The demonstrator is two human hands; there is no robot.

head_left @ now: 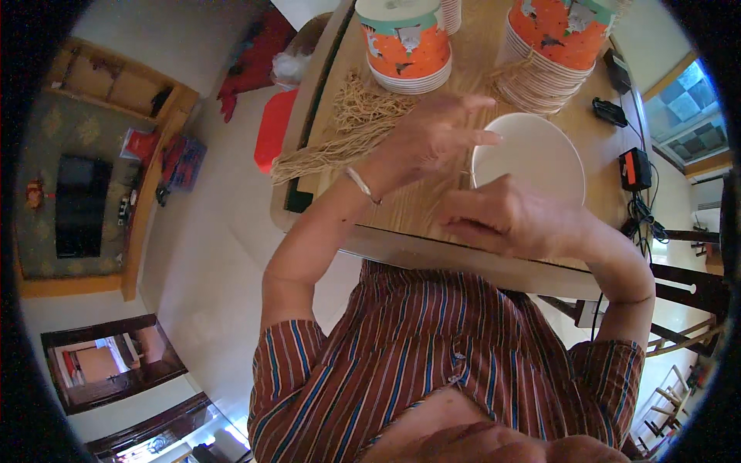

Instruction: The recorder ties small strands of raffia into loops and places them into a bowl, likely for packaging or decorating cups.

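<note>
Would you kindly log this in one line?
white paper bucket; left hand: at left rim; right hand: at near rim; tan cord: on table

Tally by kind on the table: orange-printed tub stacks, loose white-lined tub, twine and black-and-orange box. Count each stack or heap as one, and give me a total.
Orange-printed tub stacks: 2
Loose white-lined tub: 1
Twine heap: 1
Black-and-orange box: 1
Total: 5
</note>
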